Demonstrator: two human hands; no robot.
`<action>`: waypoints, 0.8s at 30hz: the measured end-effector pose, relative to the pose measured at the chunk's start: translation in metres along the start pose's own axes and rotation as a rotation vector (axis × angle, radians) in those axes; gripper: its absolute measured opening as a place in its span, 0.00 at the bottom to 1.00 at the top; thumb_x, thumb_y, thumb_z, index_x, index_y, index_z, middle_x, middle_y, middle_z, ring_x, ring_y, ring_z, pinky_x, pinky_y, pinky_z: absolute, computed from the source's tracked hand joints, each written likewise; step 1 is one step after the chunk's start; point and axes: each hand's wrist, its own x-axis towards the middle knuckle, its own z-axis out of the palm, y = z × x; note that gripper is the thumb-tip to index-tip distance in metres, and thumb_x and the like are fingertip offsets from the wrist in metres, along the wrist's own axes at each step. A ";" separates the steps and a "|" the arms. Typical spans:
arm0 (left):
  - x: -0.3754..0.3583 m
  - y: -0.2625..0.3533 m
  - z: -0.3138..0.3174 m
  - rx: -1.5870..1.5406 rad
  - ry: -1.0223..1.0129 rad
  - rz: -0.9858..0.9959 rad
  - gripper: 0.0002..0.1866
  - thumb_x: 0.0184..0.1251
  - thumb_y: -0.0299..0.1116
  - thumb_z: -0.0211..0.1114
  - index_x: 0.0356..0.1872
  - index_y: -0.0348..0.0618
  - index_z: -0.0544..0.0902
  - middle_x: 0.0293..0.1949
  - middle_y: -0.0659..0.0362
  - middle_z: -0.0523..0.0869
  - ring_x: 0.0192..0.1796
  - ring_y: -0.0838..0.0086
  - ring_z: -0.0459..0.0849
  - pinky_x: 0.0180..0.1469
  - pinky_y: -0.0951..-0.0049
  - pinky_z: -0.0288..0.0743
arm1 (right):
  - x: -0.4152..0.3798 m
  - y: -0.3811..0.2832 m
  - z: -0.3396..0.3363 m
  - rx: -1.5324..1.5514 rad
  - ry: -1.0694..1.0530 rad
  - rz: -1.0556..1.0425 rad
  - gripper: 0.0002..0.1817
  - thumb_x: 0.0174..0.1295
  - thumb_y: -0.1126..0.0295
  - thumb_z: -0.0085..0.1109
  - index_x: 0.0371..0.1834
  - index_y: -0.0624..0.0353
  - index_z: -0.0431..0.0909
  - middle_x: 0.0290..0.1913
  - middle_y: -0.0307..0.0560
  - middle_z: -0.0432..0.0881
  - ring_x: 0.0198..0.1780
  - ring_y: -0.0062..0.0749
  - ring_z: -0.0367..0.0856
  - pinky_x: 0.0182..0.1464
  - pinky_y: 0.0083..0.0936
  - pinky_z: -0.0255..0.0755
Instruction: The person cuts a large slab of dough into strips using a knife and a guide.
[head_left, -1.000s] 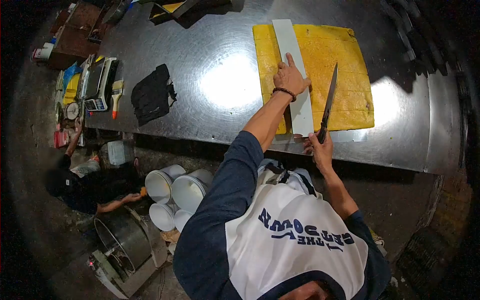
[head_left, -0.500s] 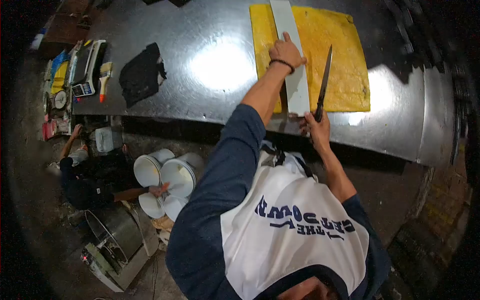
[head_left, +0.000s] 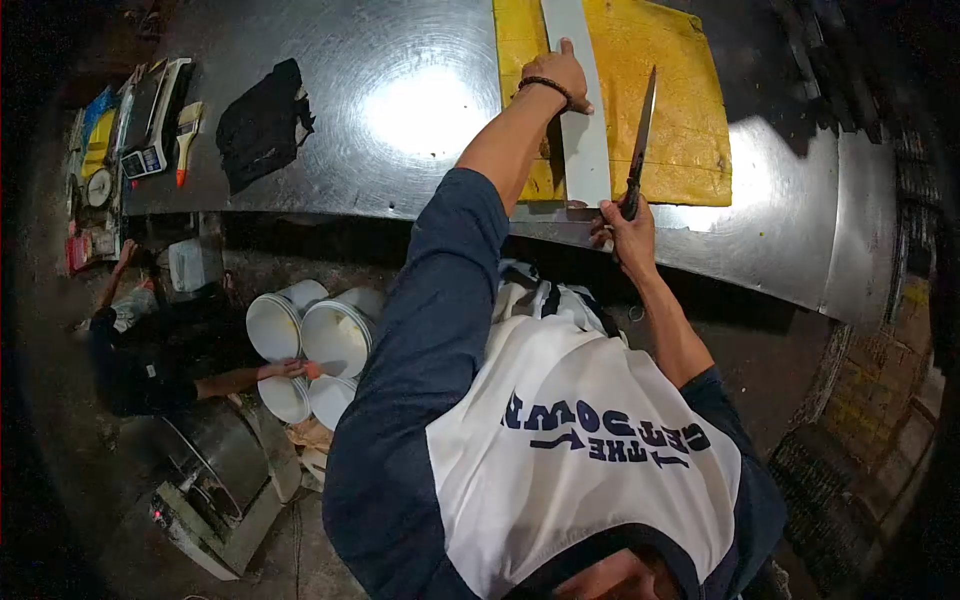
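Across the yellow slab [head_left: 680, 110], seen from the head camera, pressing on a long white strip [head_left: 585, 150] with the left hand [head_left: 560, 76], opened out rather than wrapped around anything, with the forefinger stretched toward the slab's far side and the thumb spread at the strip's right edge. Cannot make out the other fingers clearly. Wearing a dark bracelet [head_left: 548, 84] on that wrist. At the slab's near edge, gripping a knife [head_left: 641, 142] by its black handle in the right hand [head_left: 630, 232], with fingers curled around it. Holding the blade over the slab, right of the strip, pointing toward the slab's far side. Cannot tell the blade's contact with the slab, nor the right hand's with the strip's near end. Under the slab, showing a metal table [head_left: 335, 175]. Well left of the slab on that table, showing a black cloth [head_left: 262, 125] with a ragged edge and, farther left, a brush [head_left: 186, 135] beside a scale [head_left: 155, 115]. Below and left of the slab, showing white buckets [head_left: 335, 338], with another person [head_left: 150, 370] reaching one hand to them, too blurred for a sure reading of its hold.
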 end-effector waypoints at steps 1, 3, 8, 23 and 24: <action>-0.002 0.000 -0.002 0.004 0.003 0.004 0.70 0.45 0.62 0.81 0.80 0.37 0.46 0.62 0.37 0.81 0.62 0.47 0.82 0.61 0.49 0.79 | -0.001 0.001 -0.002 -0.203 0.043 -0.026 0.14 0.69 0.65 0.66 0.43 0.61 0.71 0.31 0.44 0.79 0.35 0.31 0.84 0.34 0.29 0.79; -0.007 0.006 -0.014 -0.003 -0.124 -0.025 0.71 0.45 0.60 0.82 0.80 0.36 0.43 0.59 0.38 0.83 0.59 0.47 0.85 0.60 0.51 0.80 | -0.001 -0.004 -0.007 -0.385 0.106 -0.072 0.16 0.68 0.63 0.66 0.43 0.66 0.75 0.33 0.46 0.80 0.37 0.32 0.83 0.41 0.31 0.77; -0.016 0.004 -0.017 -0.006 -0.048 0.050 0.70 0.46 0.54 0.82 0.81 0.36 0.40 0.53 0.36 0.85 0.53 0.45 0.87 0.55 0.53 0.82 | 0.031 -0.062 0.002 -0.494 0.216 -0.327 0.22 0.71 0.67 0.57 0.64 0.68 0.74 0.42 0.59 0.84 0.43 0.40 0.84 0.47 0.34 0.76; -0.007 0.013 -0.026 -0.023 -0.145 -0.014 0.67 0.51 0.48 0.80 0.81 0.40 0.39 0.48 0.31 0.85 0.51 0.38 0.86 0.54 0.49 0.80 | 0.219 -0.137 0.067 -0.627 0.073 -0.477 0.22 0.72 0.68 0.48 0.65 0.67 0.72 0.41 0.74 0.82 0.46 0.69 0.81 0.46 0.51 0.74; -0.007 0.015 -0.028 -0.018 -0.157 -0.018 0.68 0.50 0.49 0.81 0.81 0.40 0.38 0.47 0.31 0.85 0.51 0.39 0.86 0.54 0.49 0.80 | 0.224 -0.142 0.068 -0.631 0.073 -0.466 0.21 0.72 0.68 0.47 0.64 0.67 0.72 0.41 0.74 0.82 0.46 0.69 0.81 0.47 0.52 0.74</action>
